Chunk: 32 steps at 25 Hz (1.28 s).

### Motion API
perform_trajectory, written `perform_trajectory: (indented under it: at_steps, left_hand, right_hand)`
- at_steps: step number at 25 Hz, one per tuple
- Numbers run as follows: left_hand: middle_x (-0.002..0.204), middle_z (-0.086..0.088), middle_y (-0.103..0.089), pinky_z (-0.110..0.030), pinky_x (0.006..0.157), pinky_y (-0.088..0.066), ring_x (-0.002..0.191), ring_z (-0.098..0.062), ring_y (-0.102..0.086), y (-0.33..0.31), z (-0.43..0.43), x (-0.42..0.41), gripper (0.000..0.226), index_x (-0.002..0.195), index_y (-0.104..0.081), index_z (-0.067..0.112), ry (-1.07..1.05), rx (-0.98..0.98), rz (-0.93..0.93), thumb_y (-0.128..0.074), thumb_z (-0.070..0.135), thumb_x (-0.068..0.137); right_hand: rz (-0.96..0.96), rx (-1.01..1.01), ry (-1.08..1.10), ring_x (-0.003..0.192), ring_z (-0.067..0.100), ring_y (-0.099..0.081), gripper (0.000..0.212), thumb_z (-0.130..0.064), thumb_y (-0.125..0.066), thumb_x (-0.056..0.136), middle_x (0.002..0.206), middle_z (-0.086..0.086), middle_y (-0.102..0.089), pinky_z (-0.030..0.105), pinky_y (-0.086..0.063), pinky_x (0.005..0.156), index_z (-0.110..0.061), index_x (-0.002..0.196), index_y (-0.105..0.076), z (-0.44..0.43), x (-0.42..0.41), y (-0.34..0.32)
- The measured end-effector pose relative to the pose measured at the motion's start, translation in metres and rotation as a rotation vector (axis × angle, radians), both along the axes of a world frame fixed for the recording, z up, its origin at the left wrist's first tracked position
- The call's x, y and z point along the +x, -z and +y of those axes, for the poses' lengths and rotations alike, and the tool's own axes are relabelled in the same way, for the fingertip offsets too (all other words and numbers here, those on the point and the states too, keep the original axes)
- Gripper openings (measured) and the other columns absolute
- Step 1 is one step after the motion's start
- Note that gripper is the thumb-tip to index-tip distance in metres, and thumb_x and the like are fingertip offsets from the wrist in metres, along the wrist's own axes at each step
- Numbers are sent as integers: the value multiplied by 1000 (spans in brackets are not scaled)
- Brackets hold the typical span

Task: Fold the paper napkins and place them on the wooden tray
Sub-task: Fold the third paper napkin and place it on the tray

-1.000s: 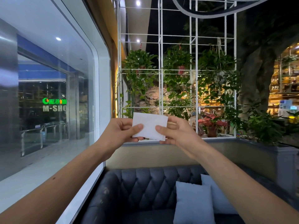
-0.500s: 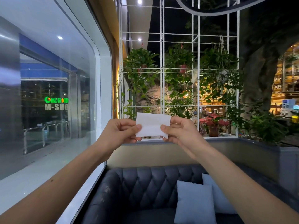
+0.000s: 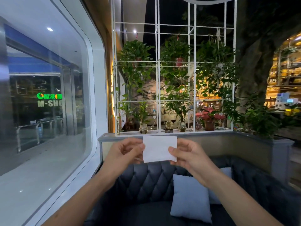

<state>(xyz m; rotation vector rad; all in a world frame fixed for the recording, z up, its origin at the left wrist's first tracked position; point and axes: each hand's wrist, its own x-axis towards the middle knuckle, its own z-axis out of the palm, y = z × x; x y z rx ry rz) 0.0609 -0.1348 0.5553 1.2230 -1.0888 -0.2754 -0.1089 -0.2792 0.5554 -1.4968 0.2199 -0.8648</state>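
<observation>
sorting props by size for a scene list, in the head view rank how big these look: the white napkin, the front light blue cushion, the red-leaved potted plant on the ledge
1. Front light blue cushion, largest.
2. White napkin, held up near the camera, so it may look bigger than it is.
3. Red-leaved potted plant, smallest, but farthest away, so its true rank against the napkin is unsure.

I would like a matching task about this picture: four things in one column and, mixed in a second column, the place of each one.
Things:
1. paper napkin
2. left hand
3. pale blue cushion
4. red-leaved plant

Places:
A. on the dark tufted sofa
B. on the ledge behind the sofa
C. held up between two hands
D. pinching the napkin's left edge

Pairs: 1-C, 2-D, 3-A, 4-B
</observation>
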Motion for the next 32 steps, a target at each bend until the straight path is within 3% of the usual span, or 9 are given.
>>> perform_trajectory:
  at_steps: [4, 8, 12, 17, 20, 22, 26, 28, 32]
  left_hand:
    - [93, -7, -78, -36, 77, -60, 85, -24, -74, 39, -16, -16, 13, 100, -73, 9, 49, 84, 30, -65, 12, 90]
    - [79, -4, -76, -27, 65, -57, 69, -14, -69, 84, -32, -28, 12, 86, -74, 8, 75, 157, 69, -63, 4, 91]
    - [72, -6, -74, -24, 63, -56, 66, -12, -69, 129, -44, -43, 22, 81, -74, 10, 112, 215, 149, -60, -4, 91]
    - [73, -6, -73, -22, 63, -55, 66, -13, -68, 198, -50, -69, 18, 81, -73, 9, 97, 327, 287, -64, -4, 89]
    - [73, 0, -74, -22, 63, -55, 68, -11, -68, 246, -51, -86, 21, 78, -74, 14, 65, 422, 328, -65, -3, 88]
    - [74, 3, -75, -22, 63, -56, 70, -11, -70, 273, -50, -96, 22, 79, -74, 15, 45, 468, 378, -65, -4, 87]
    - [73, 3, -75, -28, 66, -59, 71, -15, -71, 330, -45, -121, 18, 84, -72, 12, 2, 567, 451, -65, -4, 86]
    - [73, -1, -75, -30, 67, -61, 69, -17, -71, 354, -42, -135, 18, 85, -71, 12, -20, 596, 510, -67, -5, 85]
    - [63, 1, -71, -21, 58, -56, 60, -11, -68, 401, -39, -161, 17, 86, -69, 8, -98, 688, 630, -68, -8, 83]
  right_hand:
    - [74, 2, 12, 86, 19, -71, 19, -3, -65, 88, 97, 12, -75, 28, -56, 67, -4, 107, -67, -12, -13, 38]
    - [154, 55, 19, 90, 20, -72, 18, -7, -66, 87, 103, 14, -75, 27, -56, 67, -3, 105, -68, -24, -31, 79]
    - [241, 110, 21, 97, 24, -71, 18, -9, -66, 88, 103, 8, -76, 33, -58, 75, -7, 106, -69, -34, -51, 125]
    - [348, 207, 82, 82, 18, -72, 18, -5, -65, 87, 99, 12, -75, 26, -57, 62, -1, 105, -67, -42, -77, 194]
    - [434, 270, 99, 86, 25, -70, 21, -4, -67, 86, 104, 19, -72, 32, -60, 67, 1, 106, -66, -45, -90, 246]
    - [494, 316, 119, 90, 27, -69, 22, -4, -67, 86, 104, 17, -71, 32, -59, 69, -1, 107, -65, -44, -98, 274]
    - [575, 396, 113, 79, 14, -69, 11, -1, -65, 87, 91, 6, -70, 22, -56, 62, -11, 94, -66, -40, -119, 324]
    - [615, 410, 96, 83, 17, -67, 14, -3, -66, 88, 93, 5, -70, 26, -57, 65, -11, 99, -65, -38, -130, 348]
    - [755, 401, 93, 81, 16, -64, 28, -5, -69, 86, 89, 5, -66, 25, -57, 62, -6, 112, -62, -35, -156, 399]
